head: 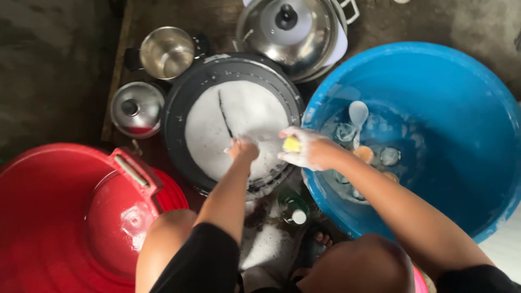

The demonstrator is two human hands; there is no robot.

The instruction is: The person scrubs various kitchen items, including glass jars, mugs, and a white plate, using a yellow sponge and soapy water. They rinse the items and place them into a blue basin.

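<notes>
left hand [242, 149]: fingers curled on soapy black pan [179, 108] rim | right hand [306, 149]: fingers closed around yellow sponge [291, 144] | blue basin [461, 108] just right of fingers

Soft daylight is falling evenly from above, glare is glinting off the steel lid [286, 30], the left floor is sinking into shadow, and the edges are smearing slightly.
</notes>
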